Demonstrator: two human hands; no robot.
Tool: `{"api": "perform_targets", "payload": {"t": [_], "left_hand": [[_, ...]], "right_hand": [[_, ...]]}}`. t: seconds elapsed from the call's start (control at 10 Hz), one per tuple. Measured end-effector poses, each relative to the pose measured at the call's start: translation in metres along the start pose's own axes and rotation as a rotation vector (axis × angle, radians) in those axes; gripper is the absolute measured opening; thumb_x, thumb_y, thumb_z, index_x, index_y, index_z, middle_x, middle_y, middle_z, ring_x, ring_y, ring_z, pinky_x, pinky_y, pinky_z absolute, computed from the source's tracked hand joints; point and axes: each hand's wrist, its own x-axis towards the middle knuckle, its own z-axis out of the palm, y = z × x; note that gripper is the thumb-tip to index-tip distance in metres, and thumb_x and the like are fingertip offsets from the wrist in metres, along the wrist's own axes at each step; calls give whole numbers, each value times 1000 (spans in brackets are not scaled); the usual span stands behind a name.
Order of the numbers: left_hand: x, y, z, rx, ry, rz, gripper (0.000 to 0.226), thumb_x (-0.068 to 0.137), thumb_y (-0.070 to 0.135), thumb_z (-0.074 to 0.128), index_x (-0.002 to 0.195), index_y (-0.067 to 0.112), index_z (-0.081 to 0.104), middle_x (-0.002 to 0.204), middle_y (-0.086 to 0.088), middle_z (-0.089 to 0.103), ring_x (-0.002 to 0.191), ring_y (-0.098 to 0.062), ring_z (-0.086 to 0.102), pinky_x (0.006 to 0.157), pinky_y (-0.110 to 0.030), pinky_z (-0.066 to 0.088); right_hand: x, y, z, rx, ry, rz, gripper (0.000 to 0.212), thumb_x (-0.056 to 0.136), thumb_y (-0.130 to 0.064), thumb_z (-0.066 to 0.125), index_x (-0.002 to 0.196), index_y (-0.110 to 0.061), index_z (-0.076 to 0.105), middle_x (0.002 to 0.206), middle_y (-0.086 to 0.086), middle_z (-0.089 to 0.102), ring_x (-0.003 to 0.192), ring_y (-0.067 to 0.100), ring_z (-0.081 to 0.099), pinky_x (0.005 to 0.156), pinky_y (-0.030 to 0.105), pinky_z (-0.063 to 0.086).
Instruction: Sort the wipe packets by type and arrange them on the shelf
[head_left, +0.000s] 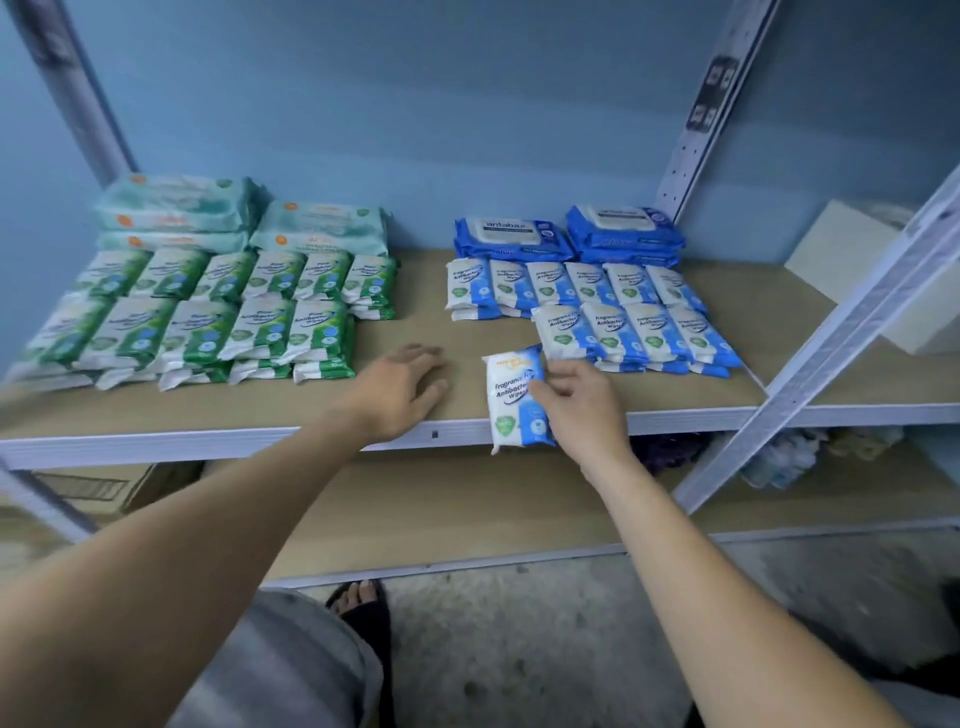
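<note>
My right hand (579, 410) pinches a blue-and-white wipe packet (511, 395) at the front edge of the shelf (410, 332), just left of the rows of matching blue packets (613, 317). Behind those lie two stacks of dark blue packs (569, 236). My left hand (402, 389) rests flat on the bare shelf board with straight fingers, holding nothing. On the left side are rows of green-and-white packets (208, 312), with pale teal packs (244, 218) stacked behind them.
A slanted white metal brace (831, 332) crosses the right side of the shelf. A white box (852, 260) stands at the far right. A lower shelf (441, 504) holds a cardboard box (104, 486) on the left and bundled items on the right.
</note>
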Motion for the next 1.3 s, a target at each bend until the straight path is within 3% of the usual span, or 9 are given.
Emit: {"api": "perform_targets", "payload": {"t": [0.1, 0.3, 0.4, 0.6, 0.8, 1.0, 1.1, 1.2, 1.3], "left_hand": [[-6, -7, 0, 29, 26, 5, 74, 92, 62, 26, 139, 14, 57, 148, -5, 52, 142, -29, 40, 117, -43, 34], [-5, -5, 2, 75, 54, 1, 68, 94, 58, 27, 139, 16, 56, 149, -1, 51, 143, -26, 38, 117, -42, 34], [-5, -5, 4, 81, 66, 1, 57, 98, 51, 35, 141, 18, 54, 151, 1, 49, 145, -23, 35, 118, -38, 30], [-6, -7, 6, 87, 77, 9, 57, 98, 51, 35, 141, 20, 54, 151, 3, 48, 145, -21, 34, 119, -36, 29], [-4, -9, 7, 85, 100, 17, 70, 92, 60, 23, 140, 21, 56, 150, 4, 50, 144, -21, 37, 119, -35, 30], [-4, -9, 7, 86, 109, 6, 68, 92, 59, 23, 139, 23, 57, 149, 5, 51, 144, -19, 38, 118, -34, 30], [-10, -7, 13, 113, 134, 18, 66, 93, 57, 22, 138, 24, 58, 148, 7, 53, 143, -18, 40, 117, -34, 31], [-29, 4, 20, 102, 262, -21, 51, 95, 51, 32, 129, 29, 64, 142, 12, 57, 138, -15, 46, 114, -32, 35], [-77, 32, 50, -64, 232, 161, 42, 81, 41, 55, 122, 35, 63, 134, 17, 62, 129, -14, 54, 112, -26, 29]], "right_hand": [[-1, 2, 4, -372, 108, -286, 23, 92, -28, 67, 113, -18, 65, 113, -6, 65, 100, 16, 61, 81, 33, 51], [-29, 21, 1, -651, -56, -618, 35, 93, -31, 59, 122, -18, 71, 134, -9, 62, 124, 12, 46, 100, 28, 42], [-20, 29, 2, -754, 36, -785, 32, 87, -24, 65, 116, -14, 74, 123, -3, 69, 112, 20, 59, 94, 34, 50], [28, 16, 16, -1036, 14, -785, 23, 80, -9, 73, 102, -15, 74, 108, -1, 72, 96, 27, 63, 86, 38, 49], [62, -5, 28, -1185, -32, -672, 20, 88, -9, 57, 100, -20, 69, 109, -4, 69, 104, 25, 57, 97, 36, 35], [68, -8, 34, -1120, -20, -600, 25, 94, -19, 55, 114, -23, 70, 128, -7, 65, 115, 21, 55, 102, 37, 34], [48, -36, 12, -764, -8, -519, 34, 95, -33, 62, 127, -24, 67, 132, -9, 63, 121, 16, 55, 105, 34, 38], [1, -93, -39, -285, 65, -581, 21, 89, -32, 73, 109, -28, 74, 108, -16, 72, 104, 4, 63, 94, 27, 49], [-63, -164, -117, 191, -13, -743, 18, 84, -39, 75, 98, -27, 75, 101, -7, 75, 93, 10, 68, 85, 24, 54]]}}
